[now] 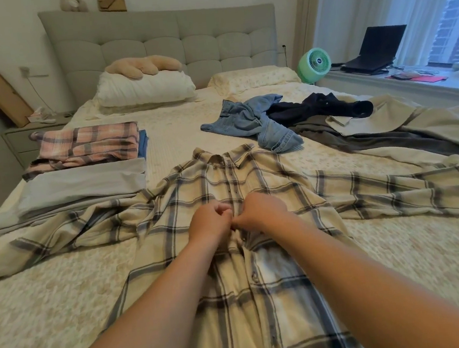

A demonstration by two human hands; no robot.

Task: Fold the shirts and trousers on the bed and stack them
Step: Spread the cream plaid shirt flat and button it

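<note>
A cream plaid shirt (251,177) lies face up on the bed (52,297), collar away from me, sleeves spread to both sides. My left hand (209,222) and my right hand (260,211) meet at its button placket at mid-chest, and each pinches the fabric there with curled fingers. At the left is a stack of folded clothes: a pink plaid shirt (88,145) on a blue piece (143,145), with folded grey garments (84,188) in front. Unfolded blue jeans (257,123), a dark navy garment (323,107), an olive garment (374,143) and beige trousers (385,119) lie at the far right.
Two pillows (144,90) and a plush toy (142,65) sit by the grey headboard (159,40). A nightstand (25,137) stands at the left. A green fan (313,64) and a laptop (373,50) are on the window ledge to the right.
</note>
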